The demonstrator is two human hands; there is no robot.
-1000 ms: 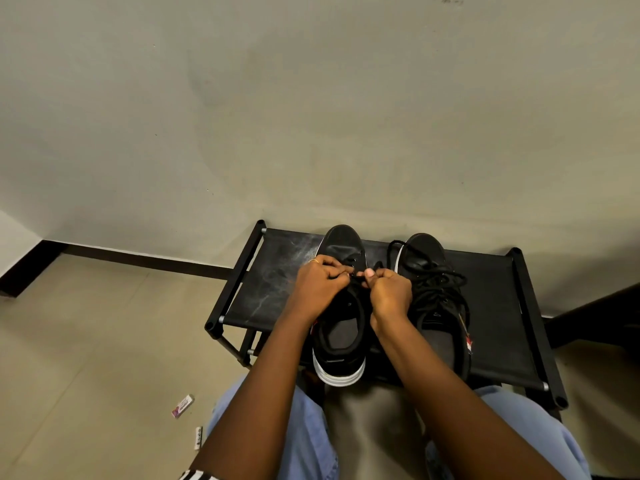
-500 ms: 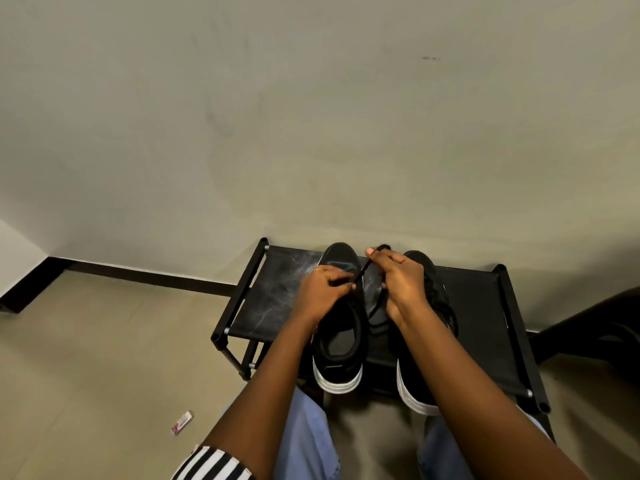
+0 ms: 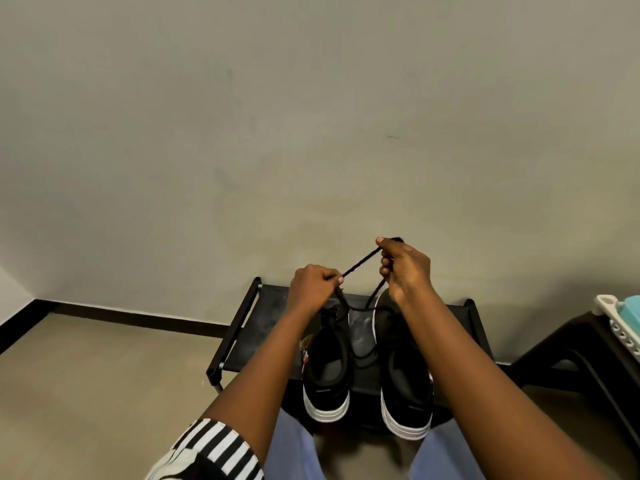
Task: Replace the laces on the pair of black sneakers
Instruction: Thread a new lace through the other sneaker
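- Head view: black sneakers [image 3: 367, 368] side by side on the black rack [image 3: 249, 327], heels toward the person.
- Left hand [image 3: 313, 289] pinching black lace [image 3: 360, 263] near the left shoe's eyelets; right hand [image 3: 403, 268] curled round it, raised.
- Advisable: steady left pinch, straight pull, slack clear of the eyelets.

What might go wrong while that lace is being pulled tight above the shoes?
The left hand and right hand pinch a taut black lace; a slip could drop it. Pulling up might tip the left sneaker, whose heel overhangs the rack. Slack lace loops near the right sneaker and may snag.
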